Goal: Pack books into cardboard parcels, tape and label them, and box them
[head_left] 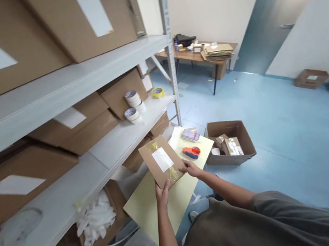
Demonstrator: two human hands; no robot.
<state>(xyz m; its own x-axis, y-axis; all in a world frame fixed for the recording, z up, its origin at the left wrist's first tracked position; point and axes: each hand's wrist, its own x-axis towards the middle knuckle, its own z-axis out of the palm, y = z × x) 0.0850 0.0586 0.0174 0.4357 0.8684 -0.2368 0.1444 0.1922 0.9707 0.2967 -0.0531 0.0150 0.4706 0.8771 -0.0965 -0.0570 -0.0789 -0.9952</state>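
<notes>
A flat cardboard box (151, 163) with a white label and strips of yellowish tape is held in both hands over a pale yellow table (152, 202). My left hand (162, 194) grips its near edge, thumb on top. At the right corner, my right hand (191, 168) has its fingers closed on the box. Beyond the box, an orange and blue tape dispenser (191, 152) lies on the table. A purplish item (190, 134), blurred out, sits behind it.
An open carton (245, 139) holding small parcels stands on the floor right of the table. Grey shelving (108, 165) with large boxes and tape rolls (132, 99) runs along the left. At the back, a wooden table (191, 55) carries stacked flat cardboard (217, 51).
</notes>
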